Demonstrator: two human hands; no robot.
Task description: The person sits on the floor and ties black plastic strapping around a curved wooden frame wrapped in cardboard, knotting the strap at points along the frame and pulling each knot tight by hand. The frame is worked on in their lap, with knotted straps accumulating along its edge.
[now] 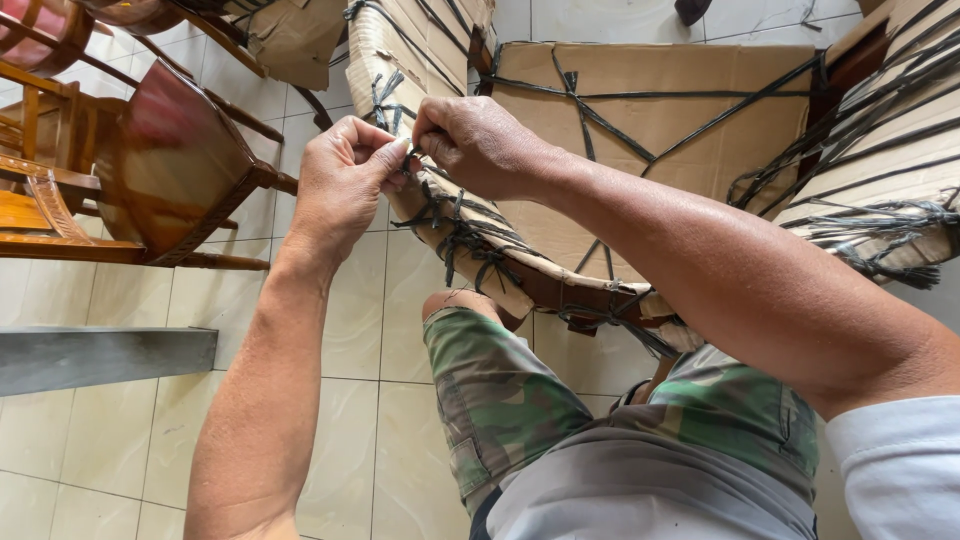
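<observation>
Both hands pinch a black strap over a cardboard-wrapped chair arm.

The left hand (345, 185) and right hand (475, 145) meet fingertip to fingertip, each pinched shut on the strap (408, 165) where it crosses the wrapped arm (450, 240). That arm runs long from top left, away from the person, down to the right toward the knee (455, 305), so the strap lies directly between the hands, neither one nearer. More straps cross the cardboard seat (680, 110) beyond. A bare wooden chair (180, 170) stands well apart at left on the tiled floor (330, 400).
</observation>
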